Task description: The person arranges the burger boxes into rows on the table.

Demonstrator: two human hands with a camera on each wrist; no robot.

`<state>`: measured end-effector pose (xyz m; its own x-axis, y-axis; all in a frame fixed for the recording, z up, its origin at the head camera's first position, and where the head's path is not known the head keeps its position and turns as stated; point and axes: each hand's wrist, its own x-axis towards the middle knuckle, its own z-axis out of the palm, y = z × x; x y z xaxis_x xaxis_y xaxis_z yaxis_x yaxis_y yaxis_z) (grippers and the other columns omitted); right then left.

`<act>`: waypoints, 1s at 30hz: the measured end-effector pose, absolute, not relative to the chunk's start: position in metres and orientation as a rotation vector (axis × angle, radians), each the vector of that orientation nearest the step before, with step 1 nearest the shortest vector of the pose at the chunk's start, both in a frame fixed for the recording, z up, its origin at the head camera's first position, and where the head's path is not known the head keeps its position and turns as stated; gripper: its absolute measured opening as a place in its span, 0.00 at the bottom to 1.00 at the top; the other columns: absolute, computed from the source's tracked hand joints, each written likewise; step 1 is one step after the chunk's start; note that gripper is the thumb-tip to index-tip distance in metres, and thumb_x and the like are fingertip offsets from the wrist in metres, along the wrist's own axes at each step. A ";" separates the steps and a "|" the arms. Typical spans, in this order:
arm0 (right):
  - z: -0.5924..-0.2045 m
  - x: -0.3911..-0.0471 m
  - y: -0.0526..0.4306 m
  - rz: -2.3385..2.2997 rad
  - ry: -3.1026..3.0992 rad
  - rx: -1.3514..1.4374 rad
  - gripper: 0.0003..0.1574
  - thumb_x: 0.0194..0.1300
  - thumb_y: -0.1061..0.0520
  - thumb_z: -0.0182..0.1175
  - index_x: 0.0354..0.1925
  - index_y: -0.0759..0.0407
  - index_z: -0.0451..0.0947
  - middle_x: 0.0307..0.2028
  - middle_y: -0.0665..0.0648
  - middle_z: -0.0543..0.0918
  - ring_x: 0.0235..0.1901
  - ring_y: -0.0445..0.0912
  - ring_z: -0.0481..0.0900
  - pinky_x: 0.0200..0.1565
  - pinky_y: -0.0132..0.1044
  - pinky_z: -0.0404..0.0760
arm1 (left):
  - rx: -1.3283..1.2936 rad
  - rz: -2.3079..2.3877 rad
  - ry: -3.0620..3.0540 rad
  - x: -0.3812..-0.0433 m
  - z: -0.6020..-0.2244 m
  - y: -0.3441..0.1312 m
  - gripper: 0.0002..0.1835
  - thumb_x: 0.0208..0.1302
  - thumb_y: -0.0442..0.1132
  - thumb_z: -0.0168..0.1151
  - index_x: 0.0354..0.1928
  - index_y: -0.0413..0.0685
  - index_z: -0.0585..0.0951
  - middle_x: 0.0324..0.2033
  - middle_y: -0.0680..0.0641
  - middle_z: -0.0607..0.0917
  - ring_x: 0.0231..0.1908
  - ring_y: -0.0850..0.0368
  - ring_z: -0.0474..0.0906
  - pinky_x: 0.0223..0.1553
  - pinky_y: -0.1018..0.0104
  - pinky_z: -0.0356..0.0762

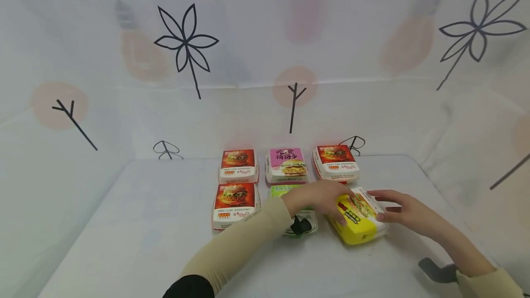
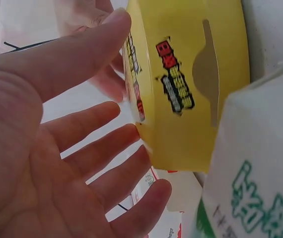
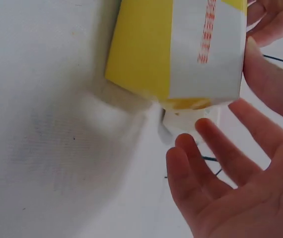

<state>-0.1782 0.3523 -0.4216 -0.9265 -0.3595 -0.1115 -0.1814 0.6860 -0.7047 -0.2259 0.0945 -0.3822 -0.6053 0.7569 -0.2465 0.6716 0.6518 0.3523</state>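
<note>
A yellow and white burger box (image 1: 359, 224) sits at the front right of the group, turned slightly askew, with a hand on either side. My left hand (image 1: 320, 197) reaches over the green burger box (image 1: 304, 223) to its left side. In the left wrist view, the thumb and spread fingers of that hand lie close along the yellow box's edge (image 2: 196, 89). On the other side is my right hand (image 1: 407, 210). The right wrist view shows its thumb by the box's white part (image 3: 206, 54), while the other fingers extend apart from it.
Red burger boxes stand at the front left (image 1: 236, 201), back left (image 1: 239, 165) and back right (image 1: 336, 162). Between the back two is a purple burger box (image 1: 286, 165). A white patterned sheet (image 1: 244, 118) rises behind the white table (image 1: 165, 224).
</note>
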 end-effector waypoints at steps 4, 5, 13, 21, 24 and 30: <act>-0.423 -0.180 0.352 -1.111 2.623 -0.569 0.47 0.61 0.51 0.70 0.72 0.61 0.63 0.70 0.69 0.65 0.66 0.64 0.64 0.56 0.48 0.79 | 1.155 0.280 2.503 -0.225 -0.382 0.098 0.40 0.53 0.58 0.75 0.69 0.66 0.72 0.65 0.64 0.72 0.62 0.68 0.66 0.64 0.70 0.62; -0.423 -0.180 0.352 -1.113 2.619 -0.598 0.47 0.61 0.51 0.69 0.73 0.60 0.63 0.70 0.68 0.65 0.66 0.62 0.64 0.57 0.44 0.78 | 1.164 0.266 2.506 -0.224 -0.382 0.099 0.41 0.53 0.59 0.75 0.69 0.66 0.72 0.65 0.64 0.72 0.62 0.68 0.65 0.65 0.70 0.61; -0.424 -0.181 0.350 -1.111 2.587 -0.590 0.48 0.61 0.51 0.69 0.73 0.62 0.61 0.71 0.71 0.62 0.67 0.72 0.59 0.58 0.59 0.74 | 1.166 0.204 2.551 -0.221 -0.386 0.104 0.41 0.52 0.60 0.75 0.69 0.68 0.71 0.66 0.66 0.71 0.65 0.68 0.63 0.68 0.66 0.58; -0.427 -0.175 0.359 -1.043 2.661 -0.533 0.43 0.62 0.50 0.69 0.70 0.64 0.66 0.69 0.72 0.63 0.65 0.72 0.63 0.55 0.59 0.77 | 1.063 0.299 2.632 -0.217 -0.384 0.098 0.42 0.50 0.56 0.78 0.69 0.73 0.71 0.69 0.67 0.66 0.69 0.66 0.60 0.65 0.63 0.65; -0.427 -0.171 0.363 -1.017 2.710 -0.531 0.40 0.62 0.50 0.69 0.68 0.63 0.70 0.67 0.72 0.66 0.64 0.70 0.65 0.54 0.57 0.78 | 1.045 0.313 2.673 -0.217 -0.383 0.096 0.41 0.49 0.54 0.79 0.68 0.73 0.72 0.69 0.67 0.67 0.68 0.65 0.61 0.64 0.62 0.66; -0.426 -0.165 0.365 -0.990 2.795 -0.501 0.32 0.63 0.51 0.68 0.62 0.61 0.76 0.61 0.69 0.74 0.58 0.66 0.72 0.51 0.56 0.80 | 0.968 0.343 2.720 -0.219 -0.385 0.094 0.39 0.49 0.54 0.79 0.66 0.72 0.74 0.63 0.65 0.74 0.61 0.65 0.69 0.59 0.62 0.71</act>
<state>-0.1647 0.3654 -0.4263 -0.9356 -0.3527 -0.0156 -0.2642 0.7289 -0.6316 -0.2186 0.0943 -0.3848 -0.7539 0.6420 -0.1397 0.5873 0.7537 0.2949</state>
